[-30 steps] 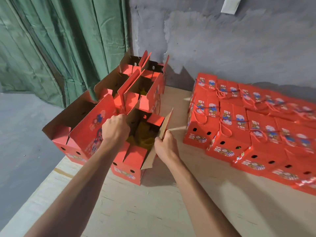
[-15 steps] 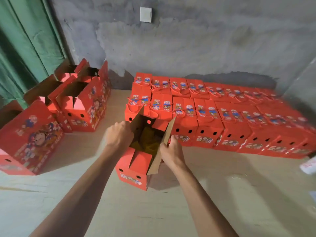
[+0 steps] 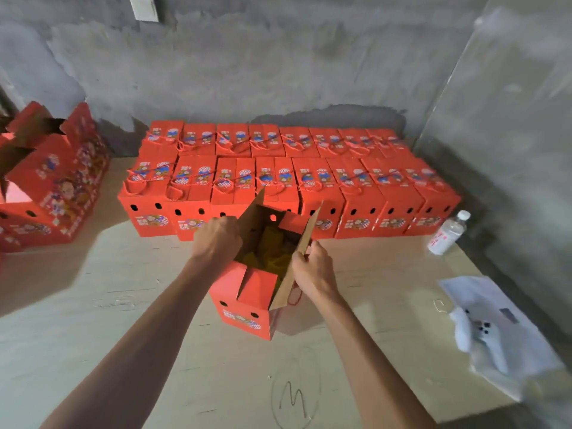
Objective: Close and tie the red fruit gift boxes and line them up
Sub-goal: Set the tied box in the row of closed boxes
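Far left, a cluster of open boxes (image 3: 58, 193) stands with flaps up, cut off by the frame edge and blurred; how many there are cannot be told. Surface is a pale wooden bench (image 3: 123, 335), scuffed, with a pencil scrawl near the front edge; rough grey plaster wall (image 3: 278, 66) behind, a second wall closing in on the right to make a corner. A white plate on the wall at top is cut off by the frame. Left hand (image 3: 218, 239) grips the left top flap of the open box (image 3: 247, 305), fingers curled over the edge and hidden inside. The box sits mid-bench, just in front of the tied rows, flaps raised; something yellow lies inside, shape not clear. A red cord loop hangs at its right side, partly behind the flap. Right hand (image 3: 314, 270) pinches the brown edge of the right flap, thumb on the near face. Behind, two rows of closed boxes (image 3: 288, 181) with red cords across the tops stand side by side against the wall; the raised flaps hide part of the front row. Right of them, a clear water bottle (image 3: 447, 233) stands upright near the wall. Nearer, a white plastic bag (image 3: 498, 332) lies crumpled, contents blurred.
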A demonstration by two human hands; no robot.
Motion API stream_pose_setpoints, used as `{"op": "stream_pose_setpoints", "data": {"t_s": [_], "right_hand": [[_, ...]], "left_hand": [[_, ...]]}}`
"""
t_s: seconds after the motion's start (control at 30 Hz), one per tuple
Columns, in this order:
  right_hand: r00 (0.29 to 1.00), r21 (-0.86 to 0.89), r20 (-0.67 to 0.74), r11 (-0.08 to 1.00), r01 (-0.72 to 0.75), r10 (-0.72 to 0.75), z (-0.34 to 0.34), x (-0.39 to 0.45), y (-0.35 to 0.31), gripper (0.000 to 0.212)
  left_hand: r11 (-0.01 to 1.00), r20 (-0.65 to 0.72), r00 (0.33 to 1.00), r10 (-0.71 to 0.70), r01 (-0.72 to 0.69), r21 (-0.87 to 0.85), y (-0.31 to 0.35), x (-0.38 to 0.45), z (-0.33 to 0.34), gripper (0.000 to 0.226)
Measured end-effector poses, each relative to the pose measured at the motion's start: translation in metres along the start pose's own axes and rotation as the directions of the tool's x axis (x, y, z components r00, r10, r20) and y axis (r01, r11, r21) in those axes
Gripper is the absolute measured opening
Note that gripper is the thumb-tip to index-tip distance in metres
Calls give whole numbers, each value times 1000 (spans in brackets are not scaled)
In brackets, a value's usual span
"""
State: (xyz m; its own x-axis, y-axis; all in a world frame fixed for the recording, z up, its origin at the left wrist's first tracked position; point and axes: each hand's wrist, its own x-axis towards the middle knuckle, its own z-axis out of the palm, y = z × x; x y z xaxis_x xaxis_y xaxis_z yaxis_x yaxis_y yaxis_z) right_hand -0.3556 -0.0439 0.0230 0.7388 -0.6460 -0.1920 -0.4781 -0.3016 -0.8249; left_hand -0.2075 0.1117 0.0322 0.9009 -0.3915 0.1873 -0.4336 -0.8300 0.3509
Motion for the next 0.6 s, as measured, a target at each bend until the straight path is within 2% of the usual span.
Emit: {"op": "stream_pose_setpoints", "data": {"t_s": [0.3, 0.4, 0.5, 0.6], "right_hand": [[991, 177, -70, 979, -98, 112, -35, 13, 39, 17], [989, 348, -49, 931, -111, 137, -45, 15, 53, 13], [991, 426, -30, 898, -108, 133, -58, 21, 65, 24], [985, 438, 89, 883, -170, 146, -72, 27, 78, 34]], "left_hand": [[992, 123, 987, 101, -109, 66, 58, 26, 30, 16], [987, 141, 985, 95, -112, 118, 77, 27, 39, 18], [983, 121, 991, 59, -78, 164, 96, 28, 51, 28], [982, 136, 990, 40, -64, 177, 116, 28, 63, 30]]}}
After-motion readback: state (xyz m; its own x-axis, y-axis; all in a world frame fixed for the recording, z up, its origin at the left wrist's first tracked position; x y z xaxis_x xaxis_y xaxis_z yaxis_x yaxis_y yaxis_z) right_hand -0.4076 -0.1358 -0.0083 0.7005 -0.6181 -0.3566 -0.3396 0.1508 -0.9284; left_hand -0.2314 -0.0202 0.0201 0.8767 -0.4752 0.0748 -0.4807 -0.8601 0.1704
